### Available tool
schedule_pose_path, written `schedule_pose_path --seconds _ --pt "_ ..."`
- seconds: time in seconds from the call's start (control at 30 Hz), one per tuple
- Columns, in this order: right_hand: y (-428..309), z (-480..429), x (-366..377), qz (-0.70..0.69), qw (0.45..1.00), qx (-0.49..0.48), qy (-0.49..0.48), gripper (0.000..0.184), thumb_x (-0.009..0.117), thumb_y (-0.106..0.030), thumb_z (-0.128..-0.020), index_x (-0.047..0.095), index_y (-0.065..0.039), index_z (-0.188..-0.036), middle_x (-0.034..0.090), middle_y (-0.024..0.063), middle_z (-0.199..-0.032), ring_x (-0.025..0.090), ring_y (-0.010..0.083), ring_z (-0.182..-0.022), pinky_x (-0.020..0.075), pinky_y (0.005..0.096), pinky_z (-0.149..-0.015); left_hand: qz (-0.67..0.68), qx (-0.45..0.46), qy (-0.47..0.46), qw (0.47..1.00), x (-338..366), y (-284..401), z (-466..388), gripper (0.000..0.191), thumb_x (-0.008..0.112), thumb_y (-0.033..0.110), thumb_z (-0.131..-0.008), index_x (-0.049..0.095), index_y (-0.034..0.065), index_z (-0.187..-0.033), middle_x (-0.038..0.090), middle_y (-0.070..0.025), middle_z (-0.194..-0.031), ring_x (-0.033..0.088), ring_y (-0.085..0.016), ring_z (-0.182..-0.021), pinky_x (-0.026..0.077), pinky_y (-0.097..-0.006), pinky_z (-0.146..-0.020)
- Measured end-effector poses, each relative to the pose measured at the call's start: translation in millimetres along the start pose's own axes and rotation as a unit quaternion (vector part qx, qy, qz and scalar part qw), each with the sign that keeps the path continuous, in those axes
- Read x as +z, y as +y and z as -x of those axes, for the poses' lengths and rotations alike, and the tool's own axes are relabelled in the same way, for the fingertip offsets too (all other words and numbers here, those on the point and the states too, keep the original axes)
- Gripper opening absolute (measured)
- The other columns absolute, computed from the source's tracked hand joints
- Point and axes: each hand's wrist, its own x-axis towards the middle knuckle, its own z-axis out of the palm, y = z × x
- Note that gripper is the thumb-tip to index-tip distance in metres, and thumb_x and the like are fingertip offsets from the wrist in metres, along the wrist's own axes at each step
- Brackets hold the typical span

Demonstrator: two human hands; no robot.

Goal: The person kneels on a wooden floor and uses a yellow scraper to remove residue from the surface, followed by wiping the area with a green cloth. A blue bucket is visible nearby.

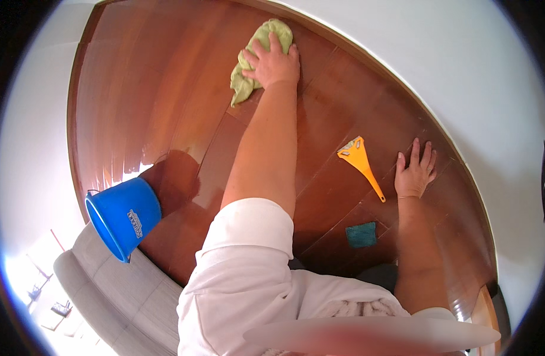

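Observation:
My left hand presses a crumpled light green cloth against the reddish-brown wood floor, near the baseboard at the top. My right hand rests on the floor at the right with its fingers apart and a ring on one finger; it holds nothing. Between my arms lies a yellow plastic scraper, its head towards the upper left. A dark green scouring pad lies flat below the scraper's handle.
A blue plastic bucket stands at the left, beside a grey upholstered sofa. White walls with a brown wooden baseboard curve around the floor. A dark object juts in at the far right rim.

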Motion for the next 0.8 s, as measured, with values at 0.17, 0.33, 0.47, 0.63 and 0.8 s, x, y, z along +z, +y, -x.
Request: schedule_pose_path --seconds 0.17,0.33,0.47,0.63,0.8 --pt "-1 -1 -3 -0.009 1.0 -0.002 0.001 0.056 0.053 -0.042 -0.08 0.037 -0.023 -0.13 0.027 0.0099 -0.138 0.025 0.0325 -0.126 0.0245 0.0546 -0.093 -0.031 0.055 -0.053 0.997 -9 23 -21 0.058 0.046 0.052 -0.081 0.039 0.0213 -0.13 0.027 -0.0135 -0.136 0.019 -0.033 -0.128 0.018 -0.0624 -0.096" --pt "0 -1 -4 -0.01 1.0 0.0 -0.005 0.056 0.054 -0.042 -0.079 0.038 -0.023 -0.13 0.029 0.0102 -0.137 0.026 0.0326 -0.126 0.0256 0.0544 -0.092 -0.034 0.138 0.003 0.99 -5 14 -42 0.06 0.042 0.055 -0.081 0.046 0.016 -0.126 0.032 -0.0081 -0.137 0.026 -0.023 -0.128 0.023 -0.0557 -0.098" --pt "0 -1 -3 -0.016 1.0 -0.002 -0.003 0.055 0.053 -0.042 -0.079 0.038 -0.023 -0.129 0.029 0.0102 -0.137 0.025 0.0326 -0.126 0.0256 0.0549 -0.092 -0.076 0.121 -0.021 0.989 8 25 -36 0.052 0.041 0.044 -0.085 0.046 0.0094 -0.123 0.034 -0.0075 -0.134 0.028 -0.023 -0.125 0.024 -0.0525 -0.097" --pt "-1 -1 -5 -0.008 1.0 0.005 -0.015 0.055 0.051 -0.043 -0.08 0.038 -0.022 -0.129 0.028 0.0092 -0.137 0.024 0.032 -0.126 0.0252 0.0548 -0.093 -0.085 0.153 -0.058 0.983 2 42 1 0.049 0.046 0.039 -0.081 0.049 0.01 -0.119 0.036 -0.0076 -0.133 0.03 -0.025 -0.124 0.025 -0.052 -0.098" --pt "-4 -2 -11 -0.003 0.999 0.015 -0.042 0.055 0.05 -0.042 -0.081 0.036 -0.024 -0.131 0.026 0.0087 -0.138 0.022 0.0302 -0.128 0.0228 0.0535 -0.096 -0.03 0.286 -0.109 0.952 -3 28 43 0.045 0.057 0.031 -0.074 0.052 0.0119 -0.114 0.037 -0.0055 -0.131 0.032 -0.024 -0.122 0.027 -0.0511 -0.098"
